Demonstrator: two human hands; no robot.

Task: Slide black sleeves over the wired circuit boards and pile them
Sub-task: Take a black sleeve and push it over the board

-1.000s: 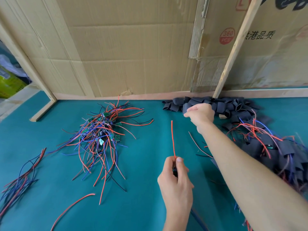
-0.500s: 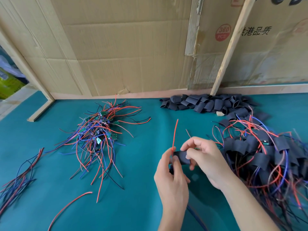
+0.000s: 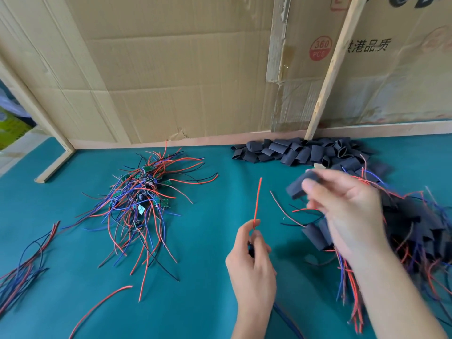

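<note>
My left hand [image 3: 252, 263] pinches a wired circuit board low at centre; its red wire [image 3: 256, 201] sticks straight up, and the board itself is mostly hidden in my fingers. To the right and higher, my right hand [image 3: 342, 204] is blurred and holds a black sleeve [image 3: 299, 185] between thumb and fingers, apart from the board. Loose black sleeves [image 3: 293, 150] lie heaped along the back wall. A tangle of bare wired boards [image 3: 141, 199] sits at the left. Sleeved boards [image 3: 411, 228] pile up at the right, partly behind my right arm.
The table is covered in teal cloth [image 3: 200, 277]. Cardboard panels [image 3: 183, 69] and a leaning wooden slat [image 3: 330, 69] wall off the back. A bundle of loose wires [image 3: 22, 270] lies at the left edge, and a single red wire [image 3: 100, 304] near the front.
My right hand, which had brought a sleeve to the board in my left hand, has lifted up and to the right with the sleeve. My left hand has stayed nearly still.
</note>
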